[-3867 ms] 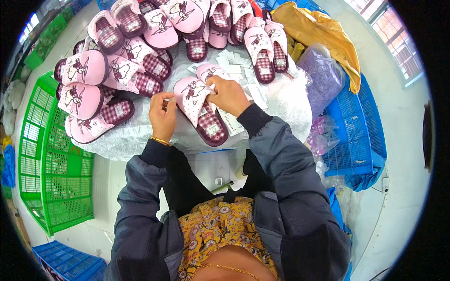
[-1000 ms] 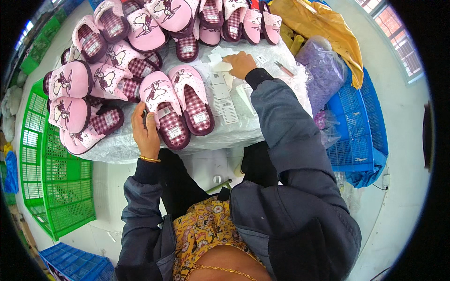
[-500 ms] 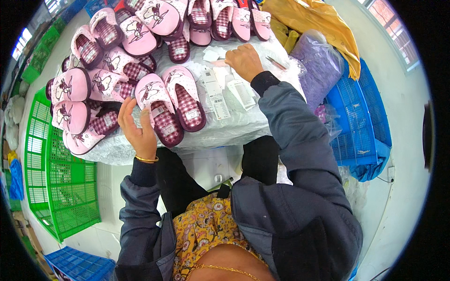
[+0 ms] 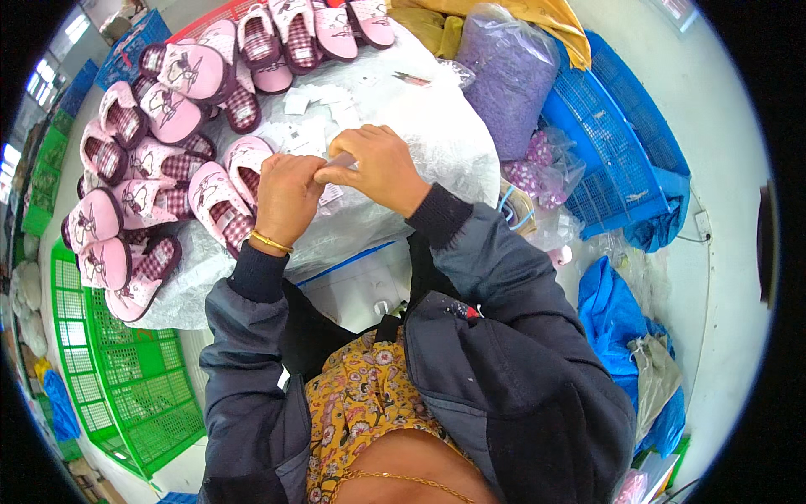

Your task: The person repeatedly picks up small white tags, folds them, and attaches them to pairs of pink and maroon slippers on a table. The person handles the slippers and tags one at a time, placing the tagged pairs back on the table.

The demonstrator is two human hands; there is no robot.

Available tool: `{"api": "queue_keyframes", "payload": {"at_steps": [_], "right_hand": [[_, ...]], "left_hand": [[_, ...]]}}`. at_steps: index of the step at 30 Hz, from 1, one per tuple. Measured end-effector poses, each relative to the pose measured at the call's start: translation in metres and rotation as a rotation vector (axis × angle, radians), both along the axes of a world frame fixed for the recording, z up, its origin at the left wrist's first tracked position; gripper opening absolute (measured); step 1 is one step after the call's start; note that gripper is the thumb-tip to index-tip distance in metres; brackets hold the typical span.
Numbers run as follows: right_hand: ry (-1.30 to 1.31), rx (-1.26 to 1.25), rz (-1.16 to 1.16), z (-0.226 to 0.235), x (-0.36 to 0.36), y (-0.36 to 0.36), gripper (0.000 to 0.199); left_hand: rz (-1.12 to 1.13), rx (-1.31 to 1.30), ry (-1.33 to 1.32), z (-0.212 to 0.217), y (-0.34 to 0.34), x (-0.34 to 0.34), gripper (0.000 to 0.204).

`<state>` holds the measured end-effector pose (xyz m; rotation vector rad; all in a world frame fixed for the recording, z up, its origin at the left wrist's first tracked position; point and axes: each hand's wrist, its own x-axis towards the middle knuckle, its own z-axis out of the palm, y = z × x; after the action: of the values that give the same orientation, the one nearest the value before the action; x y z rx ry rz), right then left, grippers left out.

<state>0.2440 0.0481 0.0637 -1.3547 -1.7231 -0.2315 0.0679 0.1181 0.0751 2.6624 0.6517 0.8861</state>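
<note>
Pinching a small white tag [image 4: 334, 161] between them, the left hand [image 4: 288, 197] and right hand [image 4: 379, 168] meet fingertip to fingertip above the tabletop [image 4: 437, 134], which is covered in clear plastic sheet. Both close on the tag, held just over a pair of pink slippers with plaid lining [image 4: 222, 193] lying beside the left hand. More white tags [image 4: 323, 105] lie scattered past the hands. A heap of matching pink slippers [image 4: 159, 109] fills the left of the tabletop. A green crate [image 4: 109, 378] stands lower left, and a blue crate [image 4: 621, 143] on the right next to a bag of purple material [image 4: 512, 71].
</note>
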Motion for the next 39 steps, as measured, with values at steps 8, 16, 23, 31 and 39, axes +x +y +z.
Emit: {"api": "queue_keyframes", "payload": {"at_steps": [8,16,23,31,39], "right_hand": [[0.361,-0.009,-0.481,-0.062,0.075,-0.097,0.019],[0.192,-0.045,-0.581,-0.092,0.104,-0.094,0.019],[-0.023,0.016,-0.587,-0.092,0.111,-0.077,0.018],[-0.082,-0.009,-0.457,-0.088,0.112,-0.079,0.014],[-0.256,-0.047,-0.324,-0.088,0.115,-0.074,0.006]], "left_hand": [[0.056,-0.340,-0.158,0.012,0.004,0.063,0.035],[-0.292,-0.741,-0.242,-0.043,0.012,0.204,0.020],[-0.259,-0.989,-0.167,-0.056,0.010,0.230,0.018],[-0.265,-0.916,-0.110,-0.062,0.014,0.228,0.021],[-0.201,-0.727,-0.040,-0.069,0.011,0.227,0.023]]}}
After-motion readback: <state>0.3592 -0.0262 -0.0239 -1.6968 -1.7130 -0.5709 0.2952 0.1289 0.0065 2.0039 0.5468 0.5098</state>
